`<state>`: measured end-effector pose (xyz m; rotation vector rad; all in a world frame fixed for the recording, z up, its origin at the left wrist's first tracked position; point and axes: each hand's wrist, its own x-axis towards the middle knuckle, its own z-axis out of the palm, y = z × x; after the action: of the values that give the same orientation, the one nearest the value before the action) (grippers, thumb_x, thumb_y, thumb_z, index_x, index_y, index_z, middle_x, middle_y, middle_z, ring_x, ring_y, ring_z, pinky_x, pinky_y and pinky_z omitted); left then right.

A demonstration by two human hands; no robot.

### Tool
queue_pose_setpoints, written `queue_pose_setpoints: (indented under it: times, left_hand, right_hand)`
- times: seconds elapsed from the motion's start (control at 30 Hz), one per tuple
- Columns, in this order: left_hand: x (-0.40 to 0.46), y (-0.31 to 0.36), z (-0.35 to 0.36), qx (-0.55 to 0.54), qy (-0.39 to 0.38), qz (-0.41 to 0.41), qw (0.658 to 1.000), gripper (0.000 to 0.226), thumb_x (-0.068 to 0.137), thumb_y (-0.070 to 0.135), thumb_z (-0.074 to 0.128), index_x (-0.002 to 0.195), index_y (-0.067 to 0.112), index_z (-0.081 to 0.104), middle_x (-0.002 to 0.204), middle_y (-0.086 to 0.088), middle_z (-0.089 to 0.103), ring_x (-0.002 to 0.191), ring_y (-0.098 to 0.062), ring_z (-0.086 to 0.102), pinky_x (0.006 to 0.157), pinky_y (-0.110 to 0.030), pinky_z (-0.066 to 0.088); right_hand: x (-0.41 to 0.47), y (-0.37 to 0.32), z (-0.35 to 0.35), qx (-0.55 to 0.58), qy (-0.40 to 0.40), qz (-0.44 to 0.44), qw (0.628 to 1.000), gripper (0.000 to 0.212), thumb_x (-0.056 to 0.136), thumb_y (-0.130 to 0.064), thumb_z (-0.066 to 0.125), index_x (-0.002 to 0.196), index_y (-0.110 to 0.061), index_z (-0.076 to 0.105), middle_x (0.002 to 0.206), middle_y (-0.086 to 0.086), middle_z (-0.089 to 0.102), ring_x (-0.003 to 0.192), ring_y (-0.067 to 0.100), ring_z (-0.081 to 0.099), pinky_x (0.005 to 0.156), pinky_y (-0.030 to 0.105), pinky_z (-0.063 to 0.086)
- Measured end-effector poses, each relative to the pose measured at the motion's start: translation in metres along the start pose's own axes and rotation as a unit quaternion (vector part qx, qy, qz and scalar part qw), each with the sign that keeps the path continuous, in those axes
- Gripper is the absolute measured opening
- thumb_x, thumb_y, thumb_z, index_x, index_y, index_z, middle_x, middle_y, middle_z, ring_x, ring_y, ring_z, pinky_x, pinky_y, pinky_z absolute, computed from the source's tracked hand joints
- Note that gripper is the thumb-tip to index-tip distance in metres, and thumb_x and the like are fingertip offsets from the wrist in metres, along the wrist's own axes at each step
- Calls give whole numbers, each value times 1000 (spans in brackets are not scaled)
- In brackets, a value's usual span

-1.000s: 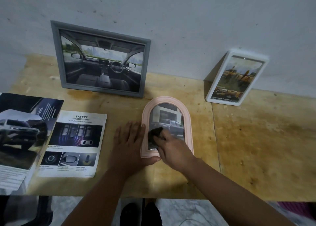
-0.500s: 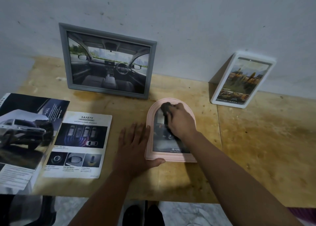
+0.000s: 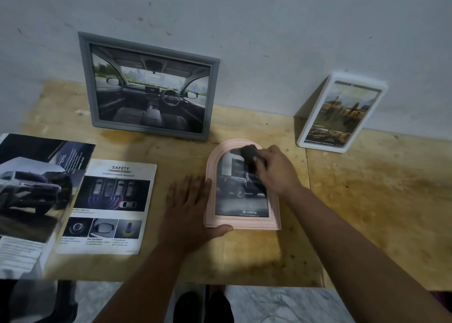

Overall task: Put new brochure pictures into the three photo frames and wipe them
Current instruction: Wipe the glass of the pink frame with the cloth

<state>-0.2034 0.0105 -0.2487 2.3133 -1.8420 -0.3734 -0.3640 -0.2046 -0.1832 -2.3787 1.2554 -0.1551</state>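
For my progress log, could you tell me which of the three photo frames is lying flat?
The pink arched frame lies flat on the table; the grey frame and white frame lean against the wall.

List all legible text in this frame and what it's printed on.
"SAFETY": heading of the loose brochure page lying on the table.
"TOYOTA", with logo: bottom of the picture in the pink arched frame.
Too small or blurred to read: the page's other lines and captions, the text on the open brochure, the caption strip in the white frame.
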Motion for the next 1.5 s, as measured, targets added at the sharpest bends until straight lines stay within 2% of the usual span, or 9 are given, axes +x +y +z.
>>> queue_pose_setpoints:
  times: [0.17, 0.33, 0.43, 0.6, 0.73, 0.93, 1.13, 1.37, 1.5]
  left_hand:
    - [0, 1, 1, 6, 0, -2, 1000, 123, 73, 99, 35, 163, 16, 22, 169, -13, 22, 157, -36, 16, 126, -59, 6]
    - [0, 2, 1, 5, 11, 8, 1000, 122, 74, 99, 37, 160, 12, 30, 166, -16, 30, 154, -39, 24, 125, -60, 11]
    - [0, 3, 1, 10, 6, 6, 1000, 124, 73, 100, 36, 162, 14, 26, 168, -15, 24, 156, -38, 18, 125, -61, 9]
    - [3, 0, 3, 10, -4, 8, 1000, 124, 73, 100, 34, 163, 16, 20, 171, -14, 13, 158, -36, 9, 125, -62, 9]
    - [1, 0, 3, 5, -6, 3, 1000, 123, 73, 100, 34, 164, 17, 19, 171, -13, 12, 159, -34, 7, 124, -62, 10]
    - [0, 2, -1, 4, -7, 6, 1000, 123, 73, 100, 35, 161, 15, 28, 169, -15, 22, 157, -37, 16, 123, -62, 14]
    - [-1, 1, -1, 6, -7, 10, 1000, 123, 74, 99, 35, 161, 14, 27, 169, -16, 21, 157, -38, 17, 124, -62, 14]
    - [2, -2, 2, 10, -23, 12, 1000, 119, 76, 96, 34, 160, 12, 31, 166, -18, 28, 154, -40, 23, 123, -62, 13]
    - [3, 0, -5, -4, -56, 0, 998, 121, 74, 99, 35, 160, 14, 30, 166, -16, 27, 153, -40, 22, 122, -57, 12]
  right_hand:
    - [-41, -26, 51, -33, -85, -119, 989, 41, 101, -35, 44, 137, -27, 61, 122, 4, 51, 92, 30, 65, 77, 42, 57]
    - [-89, -22, 34, 13, -193, -206, 959, 38, 102, -28, 50, 137, -31, 63, 127, -5, 55, 106, 17, 62, 89, 31, 55]
    - [-66, -15, 10, 108, -262, -137, 949, 31, 103, -22, 55, 130, -27, 70, 122, -5, 63, 110, 13, 60, 99, 33, 50]
    - [-1, -9, 5, 61, -2, -64, 996, 26, 101, -24, 58, 123, -22, 71, 107, 3, 54, 93, 21, 58, 82, 37, 51]
    - [10, -17, 17, -193, -40, -80, 977, 34, 99, -28, 57, 133, -28, 59, 120, 9, 46, 90, 31, 60, 66, 39, 53]
    - [-32, 5, 5, -216, -50, 22, 975, 39, 94, -20, 66, 133, -20, 61, 119, 6, 48, 72, 22, 60, 64, 35, 58]
    - [-100, -24, 23, -98, -91, 33, 990, 33, 100, -31, 59, 132, -25, 65, 131, -2, 52, 81, 11, 61, 70, 20, 52]
    - [-97, -63, 52, 34, -123, 8, 992, 31, 104, -28, 50, 129, -24, 69, 126, 1, 60, 94, 21, 64, 76, 24, 48]
    - [-97, -31, 1, 281, -179, 123, 935, 27, 104, -25, 55, 92, -38, 75, 89, -6, 69, 78, 10, 65, 73, 29, 51]
